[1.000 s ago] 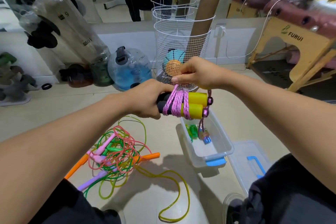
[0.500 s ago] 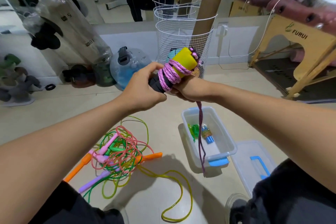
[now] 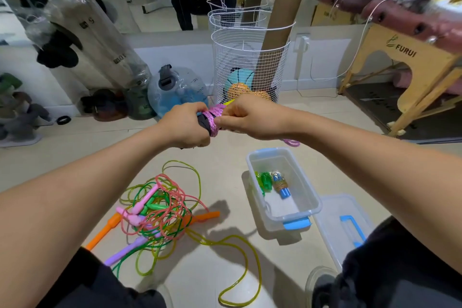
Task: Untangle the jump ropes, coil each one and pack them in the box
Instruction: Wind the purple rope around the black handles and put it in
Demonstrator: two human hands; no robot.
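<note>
My left hand grips the black end of a yellow-handled jump rope whose pink cord is wound around its handles. My right hand grips the other side of the bundle, covering most of the yellow. A short loop of pink cord hangs under my right wrist. On the floor below lies a tangle of ropes in pink, green, yellow, orange and purple. The clear box with blue latches stands to the right, holding a green bundle and a blue-handled bundle.
The box lid lies on the floor right of the box. A white wire basket with balls and cardboard tubes stands behind my hands. A water jug and bags sit at the left; a wooden bench at the right.
The bundle has come down from upright and turned level, and my right hand now covers its yellow end. The long hanging pink tail is gone; only a short loop shows.
</note>
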